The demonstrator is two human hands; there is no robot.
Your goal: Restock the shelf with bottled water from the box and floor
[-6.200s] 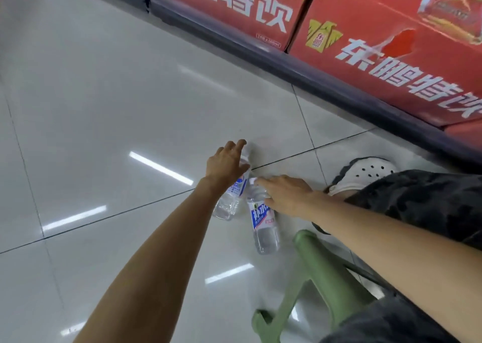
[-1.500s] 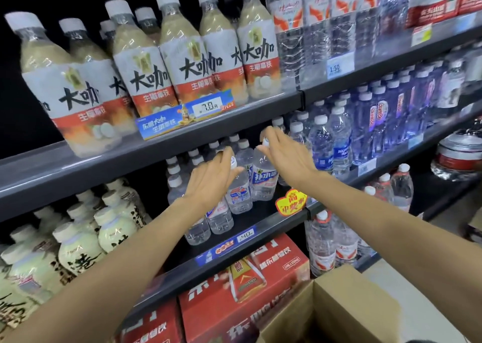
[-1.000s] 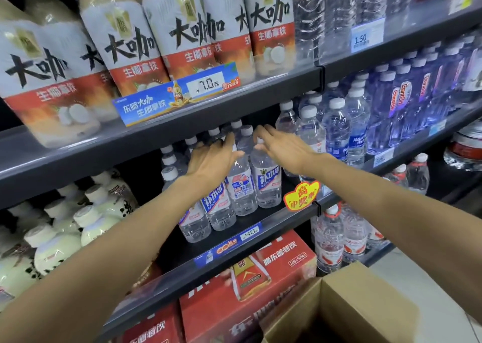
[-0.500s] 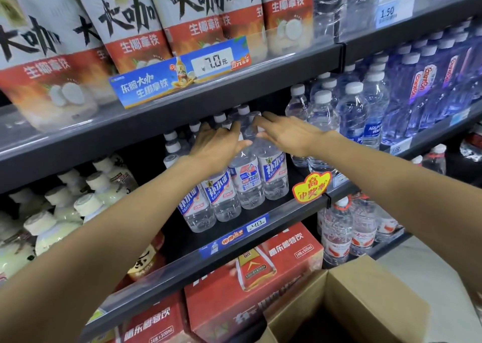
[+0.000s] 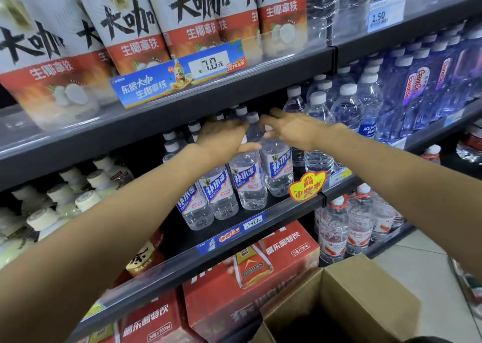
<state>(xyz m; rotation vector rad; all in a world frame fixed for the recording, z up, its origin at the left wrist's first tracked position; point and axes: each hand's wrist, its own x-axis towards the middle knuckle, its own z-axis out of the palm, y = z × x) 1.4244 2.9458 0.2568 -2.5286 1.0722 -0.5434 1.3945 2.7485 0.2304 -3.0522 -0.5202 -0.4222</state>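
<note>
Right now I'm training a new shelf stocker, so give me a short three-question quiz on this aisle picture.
1. True or false: both hands rest on the tops of the blue-label bottles on the middle shelf.
2. What does the price tag under the big coffee bottles read? A) 1.50 B) 4.0 C) 7.0
3. What lies straight below the blue-label bottles, under their shelf?

Key:
1. True: the left hand and right hand lie over the bottle tops, fingers spread.
2. C.
3. Red cartons of drinks; an open cardboard box stands nearer the camera.
</note>
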